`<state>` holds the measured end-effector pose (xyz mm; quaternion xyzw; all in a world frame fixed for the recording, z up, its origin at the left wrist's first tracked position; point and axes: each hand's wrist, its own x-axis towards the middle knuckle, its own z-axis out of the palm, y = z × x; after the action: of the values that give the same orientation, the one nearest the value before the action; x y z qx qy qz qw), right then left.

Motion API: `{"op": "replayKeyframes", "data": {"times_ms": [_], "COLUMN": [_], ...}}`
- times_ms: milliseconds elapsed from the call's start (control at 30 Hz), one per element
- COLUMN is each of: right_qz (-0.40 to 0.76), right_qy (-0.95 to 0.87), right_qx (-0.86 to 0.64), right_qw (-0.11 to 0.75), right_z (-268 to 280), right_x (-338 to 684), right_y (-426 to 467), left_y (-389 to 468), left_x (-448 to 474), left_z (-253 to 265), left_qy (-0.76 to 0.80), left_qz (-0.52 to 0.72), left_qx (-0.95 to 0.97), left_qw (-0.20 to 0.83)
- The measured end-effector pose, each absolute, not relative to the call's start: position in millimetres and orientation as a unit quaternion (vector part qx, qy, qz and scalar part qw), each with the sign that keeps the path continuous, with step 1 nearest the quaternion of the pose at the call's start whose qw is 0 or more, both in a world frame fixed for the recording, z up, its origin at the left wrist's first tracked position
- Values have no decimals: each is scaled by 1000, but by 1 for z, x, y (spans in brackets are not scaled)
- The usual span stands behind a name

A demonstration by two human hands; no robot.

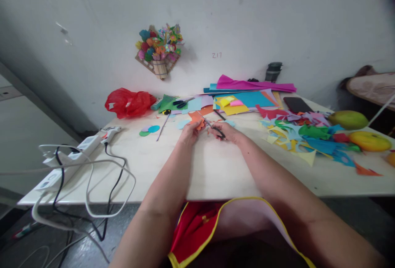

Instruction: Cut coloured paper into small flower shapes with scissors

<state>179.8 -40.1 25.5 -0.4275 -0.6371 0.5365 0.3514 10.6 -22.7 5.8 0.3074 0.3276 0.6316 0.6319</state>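
Observation:
Over the middle of the table, my left hand is closed on a piece of orange paper with a scalloped edge. My right hand grips a pair of scissors by the dark handles, its blades pointing up and left toward the paper. More orange paper lies just beyond. Light blue paper pieces lie near my left hand. Left of them are small paper circles in blue, green and purple, and a thin stick.
Colourful paper scraps and mangoes cover the right side. At the back are paper sheets, a phone, other scissors and a red plastic bag. A power strip with loose cables lies at left.

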Motion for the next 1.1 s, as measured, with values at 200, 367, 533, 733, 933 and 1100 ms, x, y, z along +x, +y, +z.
{"op": "replayKeyframes", "data": {"times_ms": [200, 367, 533, 733, 933, 1100], "right_qz": [536, 539, 538, 537, 506, 506], "right_qy": [-634, -636, -635, -632, -612, -575], "right_qx": [-430, -414, -413, -412, -421, -427], "right_qw": [354, 365, 370, 379, 438, 481], "right_z": [25, 19, 16, 5, 16, 30], "right_x": [179, 179, 177, 179, 188, 191], "right_y": [-40, -34, -31, -21, -27, -34], "left_y": [-22, -22, -21, -23, -25, -25], "left_x": [10, 11, 11, 9, 7, 7], "left_z": [5, 7, 5, 6, 8, 6], "left_qy": [324, 334, 332, 325, 337, 355], "left_qz": [629, 630, 632, 625, 606, 569], "left_qx": [318, 305, 306, 304, 328, 381], "left_qw": [631, 631, 630, 642, 642, 636]}}
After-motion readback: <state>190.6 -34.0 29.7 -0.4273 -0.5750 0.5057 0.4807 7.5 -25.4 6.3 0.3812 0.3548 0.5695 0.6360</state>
